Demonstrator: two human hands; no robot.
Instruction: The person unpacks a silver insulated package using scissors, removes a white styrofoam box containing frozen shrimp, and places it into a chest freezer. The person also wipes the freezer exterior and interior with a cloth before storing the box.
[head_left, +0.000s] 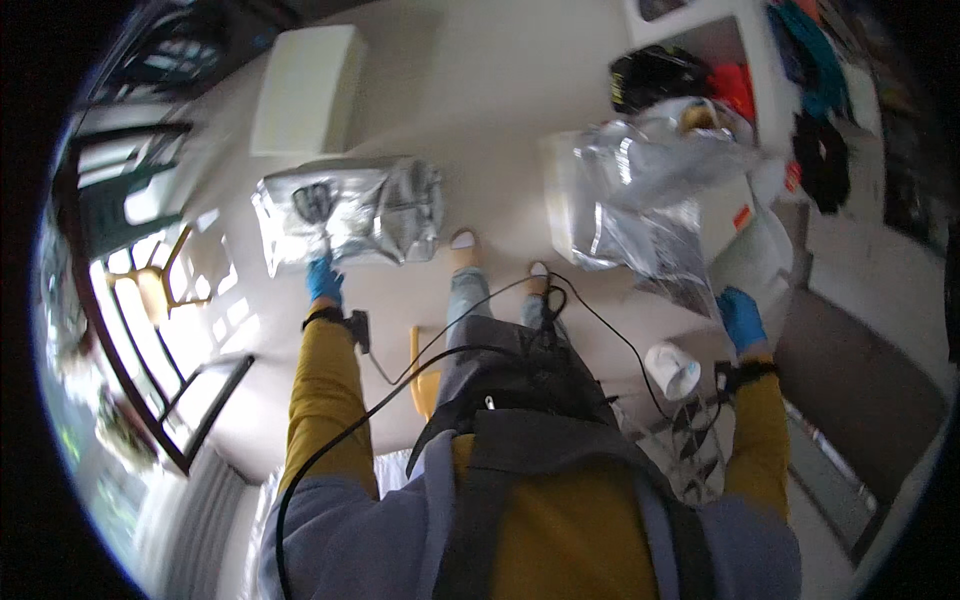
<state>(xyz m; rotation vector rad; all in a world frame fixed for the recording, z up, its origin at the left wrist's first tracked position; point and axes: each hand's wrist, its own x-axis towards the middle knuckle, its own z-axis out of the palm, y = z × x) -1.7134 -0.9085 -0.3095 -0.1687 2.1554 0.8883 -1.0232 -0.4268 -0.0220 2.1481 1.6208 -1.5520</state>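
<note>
My left hand (325, 283), in a blue glove, grips a slim-handled utensil (313, 204) with a dark, slotted or looped head. Whether it is a whisk or a slotted turner is too blurred to settle. Behind that head lies a shiny silver foil package (375, 214) on the floor. On the other side, my right hand (741, 319), also blue-gloved, is at the lower edge of a crumpled clear plastic bag (637, 195), with its fingers closed at that edge. The plastic is draped over pale, boxy things, and motion blurs it.
A white box (304, 90) stands beyond the foil package. A white roll (673, 371) lies near my right forearm. Black cables (420, 364) cross in front of my body. At right are a white shelf unit (761, 67) and a black bag (656, 75); at left, a wooden chair (154, 292).
</note>
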